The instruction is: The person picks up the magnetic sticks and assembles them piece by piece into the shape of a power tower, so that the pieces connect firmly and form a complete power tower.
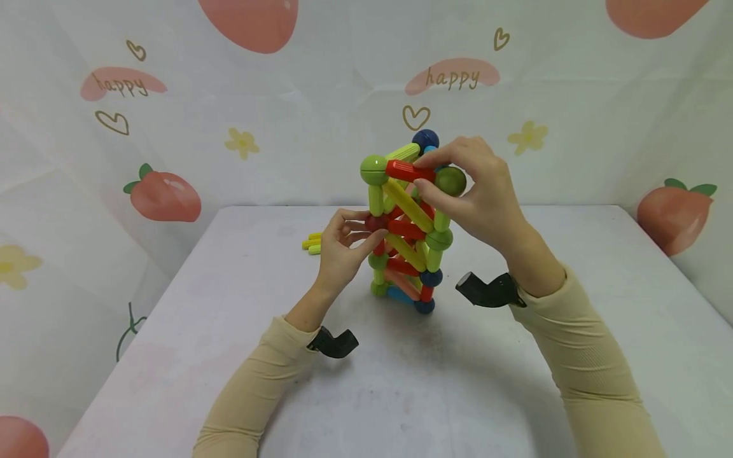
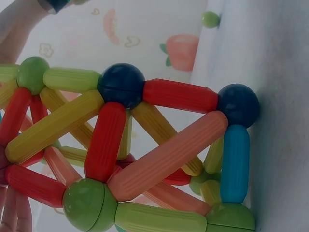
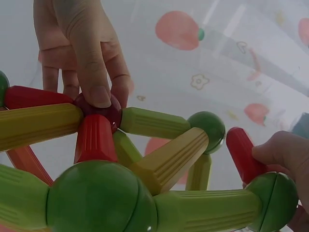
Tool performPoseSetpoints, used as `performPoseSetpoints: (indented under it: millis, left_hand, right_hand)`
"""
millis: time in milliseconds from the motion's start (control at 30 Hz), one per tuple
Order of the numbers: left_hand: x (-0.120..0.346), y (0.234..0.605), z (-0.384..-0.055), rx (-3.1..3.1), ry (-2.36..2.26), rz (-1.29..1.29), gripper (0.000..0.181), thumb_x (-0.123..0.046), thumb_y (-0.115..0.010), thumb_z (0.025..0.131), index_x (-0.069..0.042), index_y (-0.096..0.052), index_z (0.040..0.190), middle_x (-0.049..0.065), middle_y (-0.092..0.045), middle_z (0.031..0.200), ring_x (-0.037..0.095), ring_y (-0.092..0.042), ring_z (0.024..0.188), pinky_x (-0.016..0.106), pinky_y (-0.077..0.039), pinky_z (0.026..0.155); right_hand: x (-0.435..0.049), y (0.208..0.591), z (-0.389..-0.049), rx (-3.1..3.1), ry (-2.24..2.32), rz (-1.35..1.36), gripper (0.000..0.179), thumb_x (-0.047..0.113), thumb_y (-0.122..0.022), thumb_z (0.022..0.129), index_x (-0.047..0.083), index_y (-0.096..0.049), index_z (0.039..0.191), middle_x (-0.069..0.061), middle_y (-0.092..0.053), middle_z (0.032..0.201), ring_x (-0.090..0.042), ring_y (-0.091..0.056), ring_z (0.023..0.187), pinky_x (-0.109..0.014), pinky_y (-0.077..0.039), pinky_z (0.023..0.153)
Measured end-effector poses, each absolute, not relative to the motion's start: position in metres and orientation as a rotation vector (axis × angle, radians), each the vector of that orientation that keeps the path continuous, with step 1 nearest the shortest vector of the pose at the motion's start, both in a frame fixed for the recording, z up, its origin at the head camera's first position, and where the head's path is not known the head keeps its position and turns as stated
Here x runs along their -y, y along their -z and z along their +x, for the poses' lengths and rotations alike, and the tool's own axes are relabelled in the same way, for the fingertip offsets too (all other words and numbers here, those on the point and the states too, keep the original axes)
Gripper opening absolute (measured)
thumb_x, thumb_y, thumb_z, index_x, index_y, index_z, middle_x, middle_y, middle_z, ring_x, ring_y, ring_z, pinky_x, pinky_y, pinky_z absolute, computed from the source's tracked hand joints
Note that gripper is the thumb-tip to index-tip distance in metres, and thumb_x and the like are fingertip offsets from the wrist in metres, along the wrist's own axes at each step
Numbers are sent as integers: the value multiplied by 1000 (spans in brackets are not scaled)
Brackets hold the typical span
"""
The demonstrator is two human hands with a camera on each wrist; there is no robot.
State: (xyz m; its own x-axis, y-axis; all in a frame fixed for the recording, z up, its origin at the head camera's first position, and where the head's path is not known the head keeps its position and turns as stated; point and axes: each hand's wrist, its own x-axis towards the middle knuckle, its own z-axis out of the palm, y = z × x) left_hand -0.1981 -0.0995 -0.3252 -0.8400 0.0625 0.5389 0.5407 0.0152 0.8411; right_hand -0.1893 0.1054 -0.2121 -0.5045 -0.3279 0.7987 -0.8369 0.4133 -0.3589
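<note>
A tall tower of toy building rods and balls [image 1: 405, 230] stands upright on the table. On its left side, my left hand [image 1: 343, 248] pinches a dark red ball [image 3: 107, 112] between thumb and fingers. Up at the tower's top front edge, my right hand [image 1: 483, 191] pinches a red rod [image 1: 408, 170] between thumb and forefinger. The rod lies between a light green ball [image 1: 374, 170] and a darker green ball [image 1: 451, 181]. In the right wrist view, the rod's far end shows close to the upper green ball [image 3: 207, 130]; whether they touch is unclear.
Several loose yellow and lime rods [image 1: 312, 243] lie behind the left hand. A small green ball [image 2: 210, 19] rests on the table [image 1: 366, 394] in the left wrist view. A patterned cloth [image 1: 321, 108] hangs behind the table. Black wrist cameras [image 1: 335, 343] sit at both cuffs.
</note>
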Motion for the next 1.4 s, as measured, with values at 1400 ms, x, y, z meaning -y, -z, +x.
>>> performPoseSetpoints:
  millis: [1400]
  left_hand:
    - [111, 321, -200, 2143, 1926, -843, 32, -2, -64, 85, 7, -52, 112, 25, -56, 110, 6, -61, 90, 23, -53, 84]
  right_hand:
    - [-151, 236, -187, 1864, -1516, 1020, 32, -1, -72, 77, 3, -64, 108, 1, -60, 105, -14, -54, 94, -14, -49, 79]
